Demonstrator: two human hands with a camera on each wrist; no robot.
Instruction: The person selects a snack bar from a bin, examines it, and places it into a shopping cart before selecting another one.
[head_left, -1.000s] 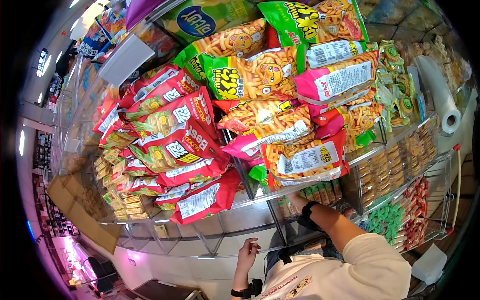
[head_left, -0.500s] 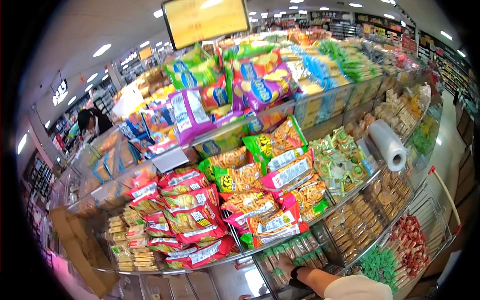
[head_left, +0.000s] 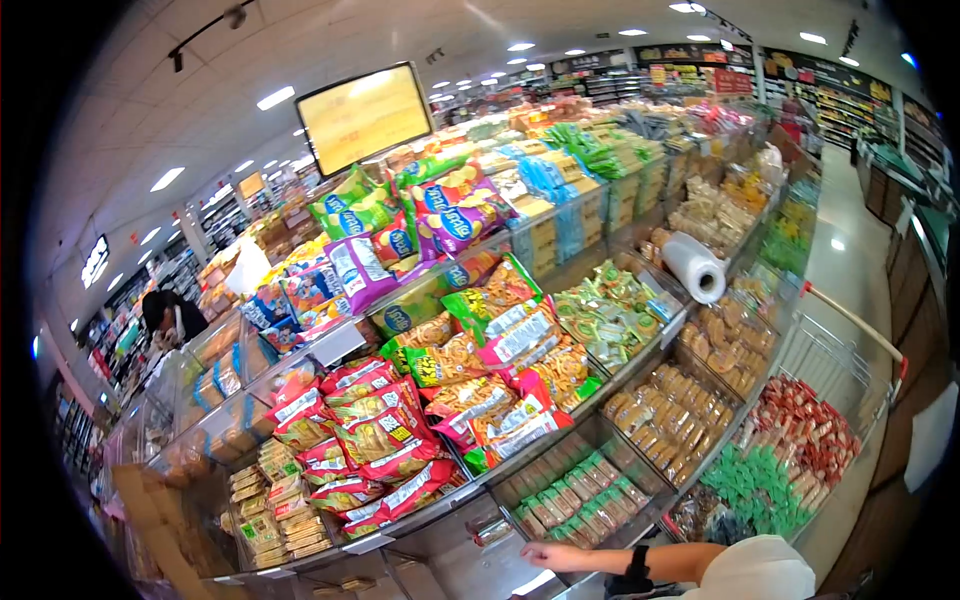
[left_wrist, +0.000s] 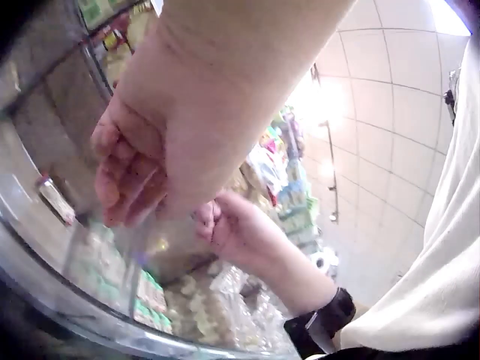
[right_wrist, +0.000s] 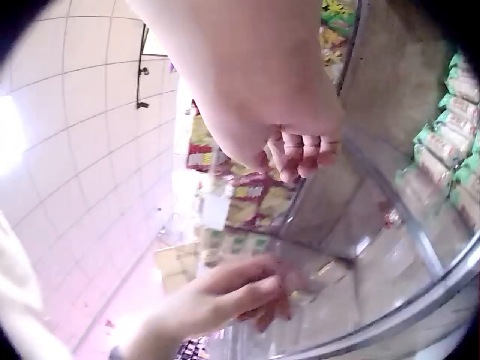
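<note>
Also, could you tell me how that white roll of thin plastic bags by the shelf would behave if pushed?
The white roll of thin plastic bags is a cylinder, so it would probably roll or spin. It looks light, and its thin film is likely floppy once pulled loose.

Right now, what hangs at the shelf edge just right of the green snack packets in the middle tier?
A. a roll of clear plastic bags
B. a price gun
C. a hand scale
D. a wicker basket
A: a white, see-through roll of plastic bags sticks out at the shelf edge beside the green snack packets; no basket, scale or price gun shows there.
</note>
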